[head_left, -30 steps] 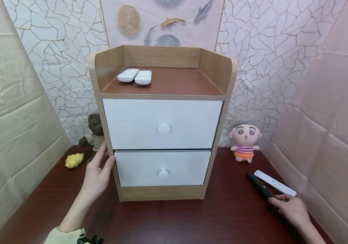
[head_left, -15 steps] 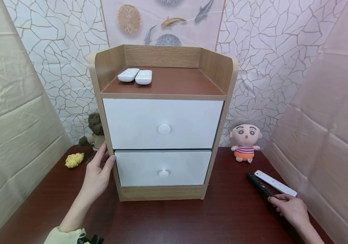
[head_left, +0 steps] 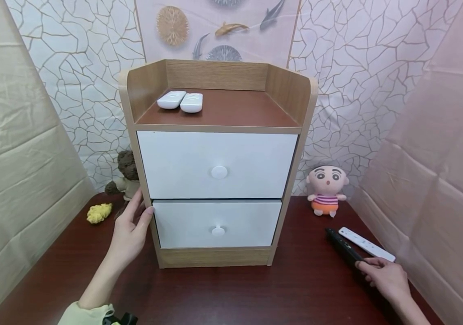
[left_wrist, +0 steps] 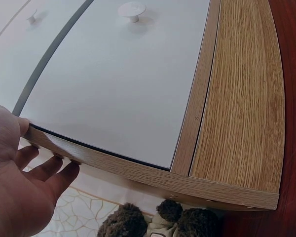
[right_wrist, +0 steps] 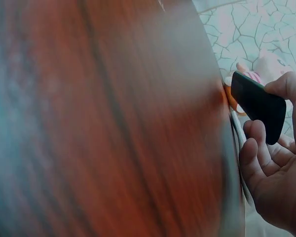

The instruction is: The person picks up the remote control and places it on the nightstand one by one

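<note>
A wooden cabinet with two white drawers stands in the middle of the head view, both drawers pushed in. My left hand rests on its left edge, the thumb at the front and the fairly straight fingers along the side panel. At the right, my right hand pinches a black remote control between thumb and fingers; in the right wrist view the remote tilts above the table surface. Beside it lies a long white remote control. Two white remotes sit side by side on the cabinet top.
A plush doll in a striped shirt sits against the back wall at the right. Behind the cabinet's left side is a brown plush toy, with a yellow crumpled object near it. Fabric walls border the dark red table.
My right hand has shifted slightly left with the black remote control, whose far end has moved away from the white one. The left hand stays on the cabinet edge.
</note>
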`<act>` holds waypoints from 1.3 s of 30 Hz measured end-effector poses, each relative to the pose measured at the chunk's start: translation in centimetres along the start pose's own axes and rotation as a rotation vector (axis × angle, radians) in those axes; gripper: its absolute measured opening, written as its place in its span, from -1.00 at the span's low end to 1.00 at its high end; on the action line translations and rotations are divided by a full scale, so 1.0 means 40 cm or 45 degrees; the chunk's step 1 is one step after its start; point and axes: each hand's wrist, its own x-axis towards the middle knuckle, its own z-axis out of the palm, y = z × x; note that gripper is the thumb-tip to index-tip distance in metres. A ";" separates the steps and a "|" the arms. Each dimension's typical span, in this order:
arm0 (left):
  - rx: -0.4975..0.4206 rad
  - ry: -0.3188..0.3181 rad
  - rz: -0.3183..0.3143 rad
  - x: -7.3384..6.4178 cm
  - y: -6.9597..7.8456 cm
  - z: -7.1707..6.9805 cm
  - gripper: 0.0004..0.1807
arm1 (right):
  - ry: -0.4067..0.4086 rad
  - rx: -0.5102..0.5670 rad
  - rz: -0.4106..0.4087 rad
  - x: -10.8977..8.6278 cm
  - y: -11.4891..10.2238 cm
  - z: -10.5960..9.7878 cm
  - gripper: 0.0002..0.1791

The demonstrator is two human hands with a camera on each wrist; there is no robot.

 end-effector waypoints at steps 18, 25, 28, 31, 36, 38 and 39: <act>-0.001 -0.012 0.005 -0.001 -0.002 0.000 -0.36 | 0.124 0.143 -0.002 -0.014 -0.014 0.010 -0.49; -0.007 -0.006 0.010 0.000 -0.002 -0.001 -0.35 | 0.141 0.186 -0.007 -0.014 -0.021 0.005 -0.53; -0.005 -0.005 0.005 0.000 -0.002 -0.001 -0.35 | 0.142 0.211 0.002 -0.013 -0.026 0.002 -0.51; -0.006 -0.006 0.003 0.000 -0.002 -0.002 -0.35 | 0.152 0.231 0.005 -0.013 -0.029 -0.003 -0.47; -0.013 -0.009 0.001 -0.001 -0.002 -0.002 -0.35 | 0.193 0.252 -0.031 -0.016 -0.028 -0.017 -0.46; -0.009 -0.012 -0.002 -0.001 -0.002 -0.002 -0.35 | 0.204 0.264 -0.027 -0.018 -0.027 -0.025 -0.47; -0.006 -0.014 -0.001 0.000 -0.002 -0.002 -0.35 | 0.204 0.277 -0.021 -0.018 -0.027 -0.030 -0.48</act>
